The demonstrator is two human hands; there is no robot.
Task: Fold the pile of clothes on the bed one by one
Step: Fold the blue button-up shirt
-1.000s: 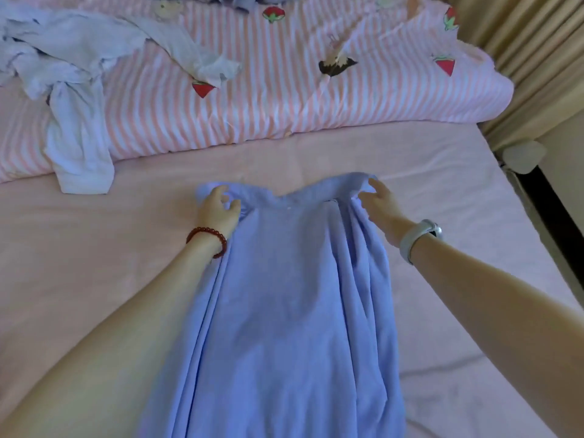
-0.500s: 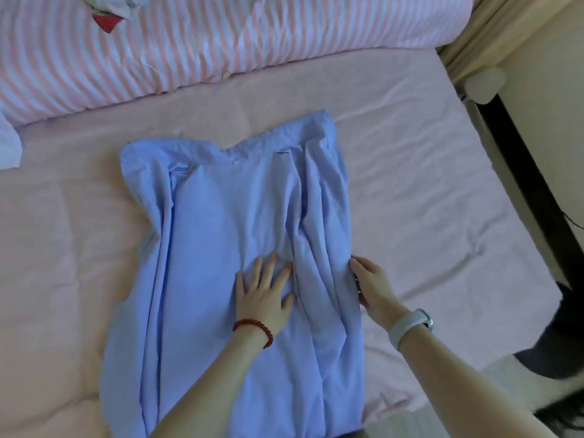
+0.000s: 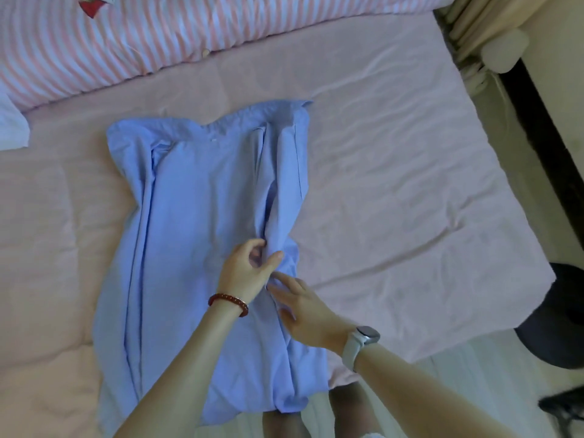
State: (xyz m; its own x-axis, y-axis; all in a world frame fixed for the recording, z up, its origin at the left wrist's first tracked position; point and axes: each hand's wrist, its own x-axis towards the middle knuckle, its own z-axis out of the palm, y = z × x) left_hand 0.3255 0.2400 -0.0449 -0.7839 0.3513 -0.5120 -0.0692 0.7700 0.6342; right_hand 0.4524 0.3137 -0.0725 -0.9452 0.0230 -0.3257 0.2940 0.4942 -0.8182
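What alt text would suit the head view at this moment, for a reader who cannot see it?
A person's left hand pinches a bunched fold of a blue shirt spread on a pink bed sheet, while the right hand rests flat on the cloth just beside it. A pink-and-white striped duvet lies along the far side.

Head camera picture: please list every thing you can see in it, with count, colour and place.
Light blue cotton shirt: one, blue, spread lengthwise on the sheet, its lower hem hanging over the near bed edge.
Pink bed sheet: one, pale pink, covering the mattress.
Pink-and-white striped quilt: one, along the far side.
Pale garment corner: one, whitish blue, left edge.
Beige curtain: one, top right.
Red bead bracelet: one, left wrist.
Grey wristwatch: one, right wrist.
Left hand: pinches a shirt fold.
Right hand: fingers extended on the shirt.
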